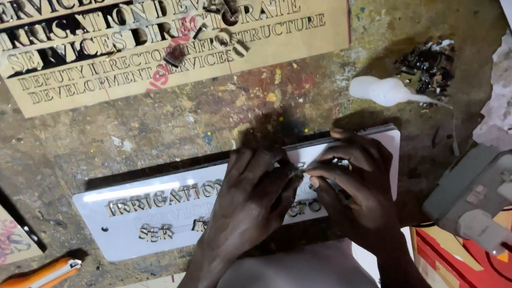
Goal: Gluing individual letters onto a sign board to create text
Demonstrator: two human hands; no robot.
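A white rectangular sign plate (152, 235) lies flat on the stained workbench, with small metallic cut-out letters (161, 199) stuck on it in rows. My left hand (252, 197) rests palm down over the plate's middle, fingers pointing right. My right hand (357, 184) is beside it, fingertips meeting the left hand's over the plate. Both pinch at something tiny between the fingertips, probably a letter, which is too small to make out. The hands hide the plate's middle letters.
A tan stencil sheet with cut-out lettering (164, 40) lies at the back, loose letters (227, 6) on it. A white glue bottle (385, 91) and a heap of dark scraps (430, 64) lie at the right. An orange utility knife (34, 281) lies front left. A grey tool (492, 196) sits right.
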